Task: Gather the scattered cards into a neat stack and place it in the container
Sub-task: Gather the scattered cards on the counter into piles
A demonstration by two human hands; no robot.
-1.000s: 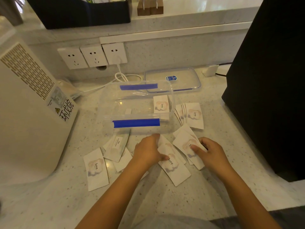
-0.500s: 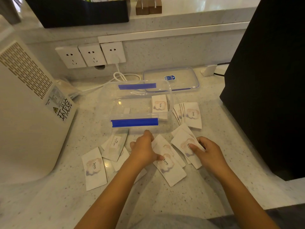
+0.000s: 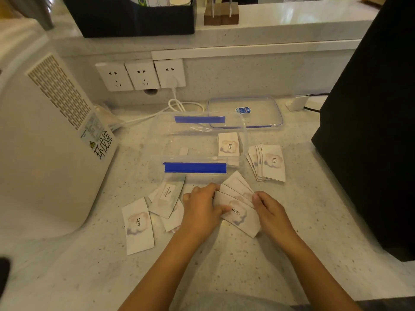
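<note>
right now both hands are gripping a fanned bunch of cards [image 3: 238, 207] on the surface [image 3: 224, 265], just in front of the clear container [image 3: 197, 142]. left hand [image 3: 202, 209] is curling fingers over the bunch's left end w/ thumb pressing on the top card; right hand [image 3: 272, 213] is pinching the right end. container is sitting open w/ a few cards [image 3: 229, 145] lying inside at its right. more cards [image 3: 268, 162] are lying fanned just right of it, others [image 3: 155, 212] are lying scattered left of the hands. lid [image 3: 258, 117] is resting behind the container.
</note>
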